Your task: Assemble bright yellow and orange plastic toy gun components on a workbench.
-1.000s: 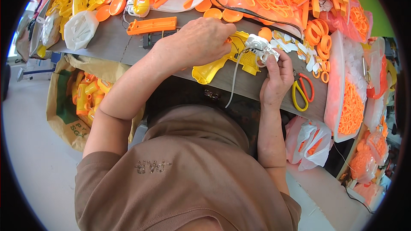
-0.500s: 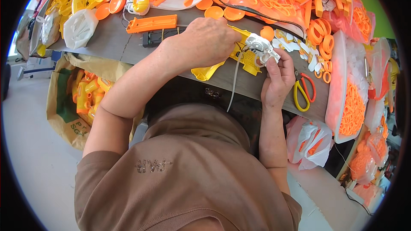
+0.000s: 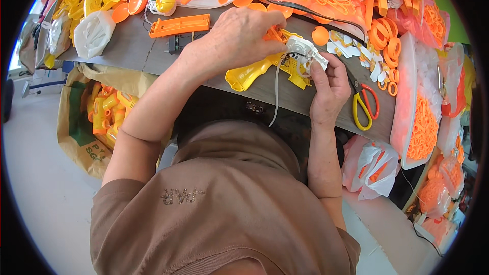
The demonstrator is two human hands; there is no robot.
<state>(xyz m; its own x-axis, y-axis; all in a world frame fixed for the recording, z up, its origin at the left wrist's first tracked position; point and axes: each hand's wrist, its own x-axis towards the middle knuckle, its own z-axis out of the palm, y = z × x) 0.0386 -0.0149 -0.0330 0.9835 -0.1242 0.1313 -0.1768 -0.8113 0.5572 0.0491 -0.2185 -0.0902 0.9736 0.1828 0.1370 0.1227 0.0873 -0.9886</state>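
Over the table's front part, my left hand (image 3: pixel 244 33) pinches a small orange plastic part (image 3: pixel 274 33), much of it hidden by the fingers. My right hand (image 3: pixel 330 89) is closed on a white plastic mechanism (image 3: pixel 304 51) with thin dark wires, gripping its right end. A pale cable (image 3: pixel 276 94) hangs from near this mechanism over the table edge. Under both hands lies a yellow plastic shell half (image 3: pixel 249 75), its handle toward the left and its inner side facing up. The mechanism is above the shell's right part; whether they touch I cannot tell.
Yellow-and-red scissors (image 3: pixel 362 107) lie right of my right hand. An orange tray part (image 3: pixel 179 25) sits at left, near a white bag (image 3: pixel 94 34). Orange rings (image 3: pixel 384 33), white pieces (image 3: pixel 351 50) and a bin of small orange parts (image 3: pixel 423 127) line the right side.
My left hand has shifted slightly, and an orange part now shows between its fingers. The white mechanism has moved a little left and down with my right hand.
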